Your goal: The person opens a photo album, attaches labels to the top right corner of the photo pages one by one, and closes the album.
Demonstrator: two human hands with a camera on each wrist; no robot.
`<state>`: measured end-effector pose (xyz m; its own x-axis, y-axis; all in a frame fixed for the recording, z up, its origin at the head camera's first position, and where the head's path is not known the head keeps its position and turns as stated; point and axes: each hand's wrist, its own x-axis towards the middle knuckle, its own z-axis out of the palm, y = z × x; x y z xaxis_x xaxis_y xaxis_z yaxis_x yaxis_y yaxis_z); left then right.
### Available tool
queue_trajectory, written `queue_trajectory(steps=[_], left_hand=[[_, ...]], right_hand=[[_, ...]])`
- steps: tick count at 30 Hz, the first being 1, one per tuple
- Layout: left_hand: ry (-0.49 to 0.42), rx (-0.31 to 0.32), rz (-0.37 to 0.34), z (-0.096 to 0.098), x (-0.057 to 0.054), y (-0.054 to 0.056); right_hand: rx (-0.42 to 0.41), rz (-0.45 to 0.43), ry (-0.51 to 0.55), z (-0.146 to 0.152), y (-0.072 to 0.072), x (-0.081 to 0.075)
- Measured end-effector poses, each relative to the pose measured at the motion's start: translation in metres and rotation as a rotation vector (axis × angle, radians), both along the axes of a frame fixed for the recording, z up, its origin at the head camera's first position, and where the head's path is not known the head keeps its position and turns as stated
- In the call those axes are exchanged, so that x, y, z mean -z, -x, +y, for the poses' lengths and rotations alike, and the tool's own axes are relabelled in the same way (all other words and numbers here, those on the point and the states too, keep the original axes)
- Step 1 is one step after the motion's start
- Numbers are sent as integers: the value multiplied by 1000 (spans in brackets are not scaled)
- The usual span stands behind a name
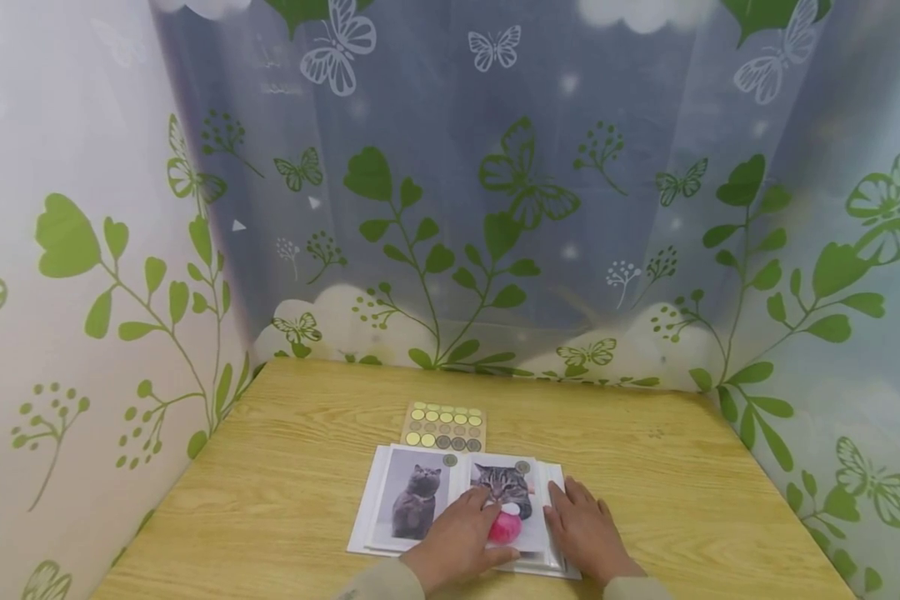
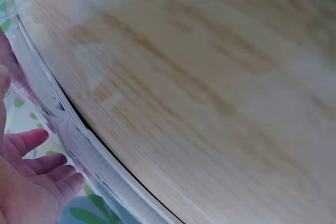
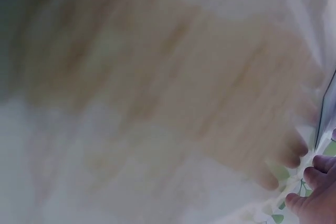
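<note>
An open photo album (image 1: 362, 525) lies on the table, with a grey cat photo (image 1: 414, 498) on its left page. On the right page is a tabby cat photo (image 1: 534, 500) with a pink ball, partly covered by my left hand (image 1: 459, 533). That hand rests on the page with its fingers extended. My right hand (image 1: 588, 529) lies along the album's right edge, fingers stretched forward. In the left wrist view the left hand (image 2: 39, 179) is over the album's pages (image 2: 97, 163); in the right wrist view the right hand (image 3: 321, 192) shows at the lower right corner.
Behind the album is a brown board (image 1: 407, 429) with rows of yellow and grey coin-like discs. Similar small discs (image 1: 450, 459) sit at the upper corners of both photos. Leaf-and-butterfly patterned curtains (image 1: 457, 183) enclose the wooden table (image 1: 270, 483) at the back and sides.
</note>
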<state>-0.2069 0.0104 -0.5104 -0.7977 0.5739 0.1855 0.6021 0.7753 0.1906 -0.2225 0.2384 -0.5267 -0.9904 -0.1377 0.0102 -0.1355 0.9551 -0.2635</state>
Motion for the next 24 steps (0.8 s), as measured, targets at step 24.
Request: queue_trajectory(steps=[24], left_hand=[[-143,35,-30,-14,-11,-10]], right_hand=[[-58,2,12,-7,-1,-4]])
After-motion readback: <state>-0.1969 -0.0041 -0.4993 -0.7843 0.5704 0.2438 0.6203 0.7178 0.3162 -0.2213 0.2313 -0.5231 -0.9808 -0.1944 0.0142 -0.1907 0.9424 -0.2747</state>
